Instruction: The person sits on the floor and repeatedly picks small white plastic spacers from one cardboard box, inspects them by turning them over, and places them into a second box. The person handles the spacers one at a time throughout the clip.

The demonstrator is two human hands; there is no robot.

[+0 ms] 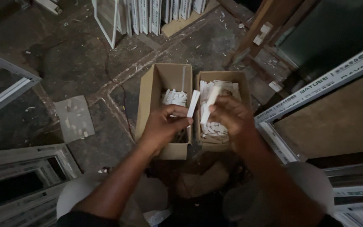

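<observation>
Two open cardboard boxes stand side by side on the floor. The left box [154, 90] holds a small heap of short white plastic strips [174, 97]. In the right box [222, 76] lies a larger pile of the same white strips [216, 128]. My left hand [162, 126] hovers over the left box and pinches one white strip [193, 103] that stands upright. Over the right box, my right hand [230, 117] grips a bunch of white strips [209, 105]. The two hands are close together.
White window frames lean at the right [316, 88], lie at the lower left [22, 176] and stand stacked at the top [148, 14]. A grey slab [74, 120] and a thin cable [120, 90] lie on the dirty floor. My knees [316, 185] are at the bottom.
</observation>
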